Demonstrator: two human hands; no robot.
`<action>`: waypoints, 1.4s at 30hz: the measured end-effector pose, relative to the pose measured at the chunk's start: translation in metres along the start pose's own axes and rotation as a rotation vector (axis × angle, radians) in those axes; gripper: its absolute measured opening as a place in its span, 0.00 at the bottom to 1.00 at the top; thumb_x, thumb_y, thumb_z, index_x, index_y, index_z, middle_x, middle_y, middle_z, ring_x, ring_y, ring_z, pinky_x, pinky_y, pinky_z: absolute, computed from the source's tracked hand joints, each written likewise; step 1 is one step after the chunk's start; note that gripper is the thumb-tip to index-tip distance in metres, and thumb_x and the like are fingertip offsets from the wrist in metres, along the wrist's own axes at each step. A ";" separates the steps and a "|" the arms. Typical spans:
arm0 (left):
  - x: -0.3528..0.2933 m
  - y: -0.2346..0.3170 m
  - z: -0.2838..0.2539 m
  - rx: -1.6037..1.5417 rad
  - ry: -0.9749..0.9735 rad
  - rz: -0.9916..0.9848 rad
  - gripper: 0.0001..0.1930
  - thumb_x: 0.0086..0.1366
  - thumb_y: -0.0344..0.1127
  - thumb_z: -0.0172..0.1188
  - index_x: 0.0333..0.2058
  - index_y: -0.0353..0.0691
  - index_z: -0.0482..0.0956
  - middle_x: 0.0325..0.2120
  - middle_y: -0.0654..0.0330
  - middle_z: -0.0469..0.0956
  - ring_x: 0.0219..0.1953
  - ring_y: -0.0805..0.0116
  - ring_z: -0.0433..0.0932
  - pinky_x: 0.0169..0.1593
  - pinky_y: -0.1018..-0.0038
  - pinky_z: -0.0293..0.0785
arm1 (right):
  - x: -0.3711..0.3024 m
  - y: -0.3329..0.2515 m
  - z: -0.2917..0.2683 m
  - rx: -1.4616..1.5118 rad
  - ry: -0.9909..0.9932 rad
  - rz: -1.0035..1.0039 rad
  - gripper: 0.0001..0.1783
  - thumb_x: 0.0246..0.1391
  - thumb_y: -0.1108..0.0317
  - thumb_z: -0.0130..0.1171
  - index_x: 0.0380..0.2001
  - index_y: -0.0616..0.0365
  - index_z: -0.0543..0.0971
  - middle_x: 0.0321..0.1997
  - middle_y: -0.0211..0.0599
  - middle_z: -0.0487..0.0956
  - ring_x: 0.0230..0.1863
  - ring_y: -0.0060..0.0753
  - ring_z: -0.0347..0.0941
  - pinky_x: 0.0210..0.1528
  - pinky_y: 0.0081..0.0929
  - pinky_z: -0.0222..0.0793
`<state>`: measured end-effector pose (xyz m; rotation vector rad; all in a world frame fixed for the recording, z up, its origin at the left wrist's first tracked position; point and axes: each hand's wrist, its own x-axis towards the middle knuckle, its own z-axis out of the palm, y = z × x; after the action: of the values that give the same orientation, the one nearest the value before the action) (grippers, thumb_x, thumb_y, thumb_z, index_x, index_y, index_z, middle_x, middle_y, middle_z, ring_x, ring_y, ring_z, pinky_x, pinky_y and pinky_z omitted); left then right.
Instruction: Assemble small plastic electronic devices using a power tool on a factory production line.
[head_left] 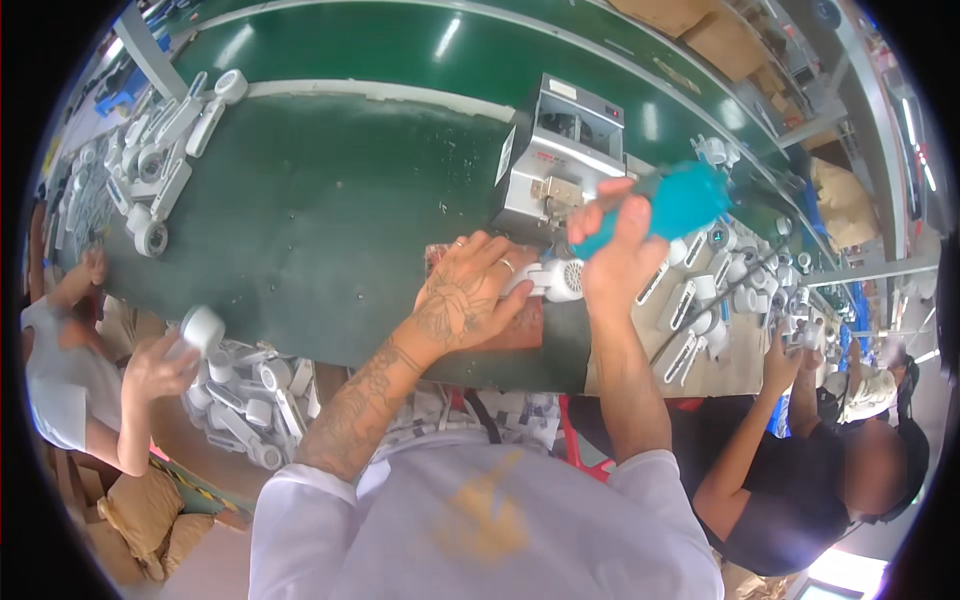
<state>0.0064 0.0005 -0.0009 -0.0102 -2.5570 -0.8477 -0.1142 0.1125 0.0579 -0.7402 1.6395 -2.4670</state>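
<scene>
On the counter: green-topped counter (330, 220), my two hands at its near edge, just in front of a grey metal machine (560, 150).
Left hand: my left hand (470, 295) lies flat, fingers spread, pressing down on the handle end of a small white hair-dryer-shaped part (555, 280); not curled round it.
Right hand: my right hand (620, 245) is clamped on a teal power screwdriver (665, 205), tool tilted, its lower end over the white part.
White part: lies on a reddish-brown mat (515, 330) between my hands, round grille end toward the right hand.
Hands relation: close together, apart only by the part.
Left side: another person's hand (165, 365) holds a white piece (203, 328); pile of white parts (250, 400) beside it.
Far left: heap of white parts (165, 150) on the counter.
Right side: person in black top (790, 480), more white parts (700, 300) on a tan surface.
</scene>
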 end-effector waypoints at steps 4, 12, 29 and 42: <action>0.004 0.003 -0.002 -0.036 -0.034 -0.014 0.18 0.62 0.39 0.61 0.51 0.42 0.79 0.42 0.57 0.76 0.45 0.54 0.73 0.52 0.58 0.69 | -0.025 -0.008 -0.014 -0.154 -0.077 -0.002 0.32 0.65 0.42 0.54 0.42 0.68 0.72 0.20 0.35 0.69 0.20 0.31 0.68 0.27 0.30 0.66; 0.002 0.000 0.004 -0.049 -0.033 0.012 0.17 0.62 0.39 0.62 0.49 0.40 0.79 0.42 0.57 0.76 0.45 0.54 0.73 0.51 0.57 0.68 | -0.031 -0.002 -0.018 -0.145 -0.069 0.022 0.33 0.64 0.42 0.55 0.43 0.69 0.72 0.20 0.36 0.69 0.21 0.31 0.68 0.27 0.30 0.67; -0.002 0.000 -0.003 0.020 -0.012 0.095 0.20 0.60 0.38 0.65 0.50 0.41 0.78 0.49 0.56 0.77 0.47 0.52 0.74 0.52 0.59 0.70 | -0.039 0.008 -0.014 -0.138 -0.041 0.084 0.22 0.68 0.50 0.54 0.36 0.61 0.71 0.19 0.34 0.69 0.21 0.30 0.68 0.26 0.29 0.67; -0.028 -0.014 -0.078 0.462 0.404 -0.213 0.18 0.62 0.29 0.65 0.50 0.35 0.75 0.45 0.47 0.77 0.50 0.45 0.74 0.55 0.56 0.69 | -0.150 -0.062 -0.101 -0.046 0.132 0.149 0.33 0.54 0.46 0.69 0.41 0.69 0.73 0.25 0.36 0.74 0.24 0.28 0.73 0.26 0.26 0.68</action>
<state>0.0619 -0.0517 0.0352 0.5264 -2.3245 -0.2699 -0.0149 0.2733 0.0304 -0.4507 1.7313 -2.4273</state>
